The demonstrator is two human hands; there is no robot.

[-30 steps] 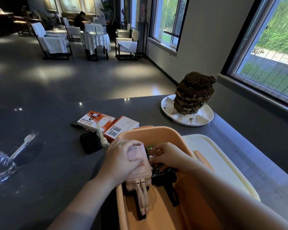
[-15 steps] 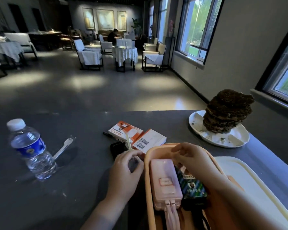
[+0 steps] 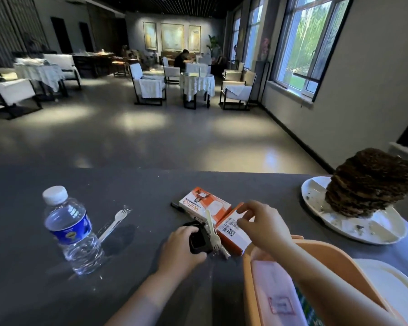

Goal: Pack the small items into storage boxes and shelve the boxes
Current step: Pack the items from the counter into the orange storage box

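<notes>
An orange storage box (image 3: 335, 257) stands at the lower right of the dark table, with a pink power bank (image 3: 272, 292) lying inside. My left hand (image 3: 180, 250) grips a small black object (image 3: 197, 241) on the table left of the box. My right hand (image 3: 263, 225) pinches the near orange and white carton (image 3: 232, 231) by its top edge. A second orange carton (image 3: 204, 205) marked WIFI lies just behind it. A wrapped plastic fork (image 3: 213, 234) rests between the black object and the near carton.
A water bottle (image 3: 70, 229) stands at the left with a loose plastic fork (image 3: 113, 224) beside it. A white plate (image 3: 353, 222) bearing a dark stacked lump (image 3: 370, 182) sits at the right. The box's white lid (image 3: 391, 285) lies right of the box.
My right hand left the box and took hold of the near carton. My left hand moved onto the black object. The view tilted up and left.
</notes>
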